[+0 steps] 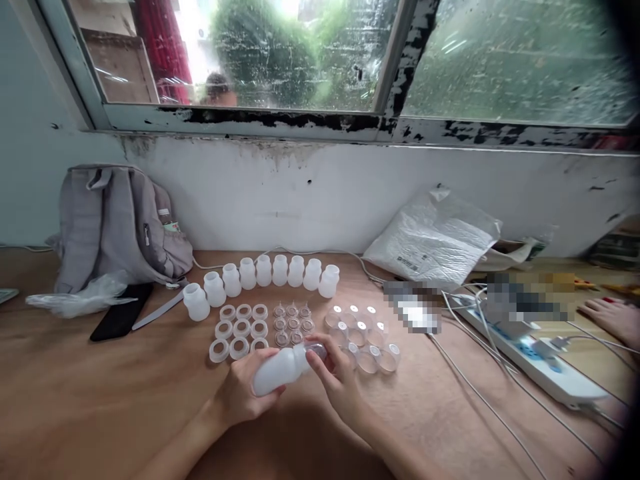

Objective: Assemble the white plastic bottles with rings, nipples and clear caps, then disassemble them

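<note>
A translucent white bottle (274,375) lies tilted between my hands above the table's near part. My left hand (241,392) is wrapped round its body. My right hand (341,379) grips the clear cap (316,348) at the bottle's upper end, thumb and fingers closed on it. Just beyond stand the small clear nipples (293,325) in rows. Left of them lie white screw rings (235,328), also in rows. Several clear domed caps (369,362) are set out to the right, partly behind my right hand. Open white bottles (247,275) form an arc farther back.
A grey backpack (107,220) leans at the back left, near a plastic bag (83,297) and a dark flat object (120,317). A silvery package (433,237) rests against the wall. Cables and a power strip (560,380) run along the right; another person's hand (613,317) lies beyond.
</note>
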`<state>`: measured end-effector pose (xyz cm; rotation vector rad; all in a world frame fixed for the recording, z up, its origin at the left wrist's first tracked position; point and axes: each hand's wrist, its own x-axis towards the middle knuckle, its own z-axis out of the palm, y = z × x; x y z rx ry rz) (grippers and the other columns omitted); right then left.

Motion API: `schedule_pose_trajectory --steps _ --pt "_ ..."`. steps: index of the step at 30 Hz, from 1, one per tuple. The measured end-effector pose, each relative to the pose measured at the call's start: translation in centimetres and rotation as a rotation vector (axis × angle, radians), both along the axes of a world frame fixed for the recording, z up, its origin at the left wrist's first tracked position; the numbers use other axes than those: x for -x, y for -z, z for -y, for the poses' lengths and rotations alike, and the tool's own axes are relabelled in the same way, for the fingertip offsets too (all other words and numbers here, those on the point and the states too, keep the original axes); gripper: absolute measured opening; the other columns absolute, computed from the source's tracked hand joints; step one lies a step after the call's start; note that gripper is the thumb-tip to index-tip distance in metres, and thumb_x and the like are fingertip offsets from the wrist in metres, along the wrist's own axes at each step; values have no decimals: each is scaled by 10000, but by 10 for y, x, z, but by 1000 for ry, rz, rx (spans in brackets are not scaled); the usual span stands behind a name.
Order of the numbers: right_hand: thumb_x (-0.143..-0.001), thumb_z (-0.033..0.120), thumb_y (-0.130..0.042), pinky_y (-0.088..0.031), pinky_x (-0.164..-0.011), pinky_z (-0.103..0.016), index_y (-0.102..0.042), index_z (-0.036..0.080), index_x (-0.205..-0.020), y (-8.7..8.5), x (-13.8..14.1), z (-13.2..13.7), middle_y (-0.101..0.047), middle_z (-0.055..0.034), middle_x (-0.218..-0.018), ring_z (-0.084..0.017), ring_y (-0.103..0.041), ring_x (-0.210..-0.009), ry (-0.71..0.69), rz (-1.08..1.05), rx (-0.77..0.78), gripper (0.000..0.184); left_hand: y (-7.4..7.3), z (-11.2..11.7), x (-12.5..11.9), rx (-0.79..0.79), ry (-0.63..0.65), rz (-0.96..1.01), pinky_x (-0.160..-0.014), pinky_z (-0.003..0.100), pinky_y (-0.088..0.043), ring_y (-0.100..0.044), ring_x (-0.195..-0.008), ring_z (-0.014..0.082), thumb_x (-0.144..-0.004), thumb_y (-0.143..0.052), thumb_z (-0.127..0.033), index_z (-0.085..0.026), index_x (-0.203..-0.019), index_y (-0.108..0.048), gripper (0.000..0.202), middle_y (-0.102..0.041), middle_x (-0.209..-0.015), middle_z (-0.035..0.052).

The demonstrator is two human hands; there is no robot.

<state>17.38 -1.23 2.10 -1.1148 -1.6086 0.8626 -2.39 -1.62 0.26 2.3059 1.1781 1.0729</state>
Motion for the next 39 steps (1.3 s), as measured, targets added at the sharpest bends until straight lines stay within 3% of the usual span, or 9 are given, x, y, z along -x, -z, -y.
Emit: schedule_pose_trajectory --steps 6,10,13,20,35,39 --pt "-837 297 -439 -436 -572 -227 -481 233 -998 3 -5 6 -591 -19 -865 -126 -545 -672 -12 -33 -126 178 -15 1 -6 473 70 288 -521 225 -445 -546 -593 133 -574 -623 -314 -176 -912 -558 371 -605 -745 5" --pt "-846 287 -417 -456 -643 -266 -468 234 -1033 5 -7 7 -579 -48 -934 -162 -559 -780 -34 -9 -188 201 -15 -1 -7 845 222 550 -425 212 -404 -508 -498 115 -555 -632 -393 -146 -838 -549 384 -570 -628 0" --pt "-854 269 -406 -459 -693 -295 -450 233 -1067 6 -9 6 -560 -64 -972 -176 -549 -828 -79 -34 -235 221 -12 -2 -9 1013 300 695 -398 203 -396 -513 -472 115 -565 -633 -360 -128 -824 -538 360 -573 -604 13" --pt "-860 273 -401 -463 -670 -302 -445 242 -1074 8 -10 3 -552 -72 -1007 -184 -551 -822 -90 -115 -244 221 -7 -1 -13 1159 383 854 -378 186 -382 -535 -494 118 -610 -597 -337 -114 -806 -517 308 -598 -733 73" --pt "-821 305 -482 -432 -653 -274 -488 240 -991 1 -4 0 -573 -37 -892 -163 -540 -774 27 -251 -100 182 -3 1 -16 1170 410 856 -385 182 -400 -537 -491 109 -706 -528 -389 -116 -870 -513 320 -592 -750 78" --pt "-836 361 -434 -430 -578 -261 -482 229 -982 -3 -16 -13 -551 -20 -786 -147 -539 -676 199 -346 -72 202 1 2 -10 1185 414 837 -363 176 -388 -536 -476 113 -684 -537 -380 -111 -874 -516 330 -595 -735 86"
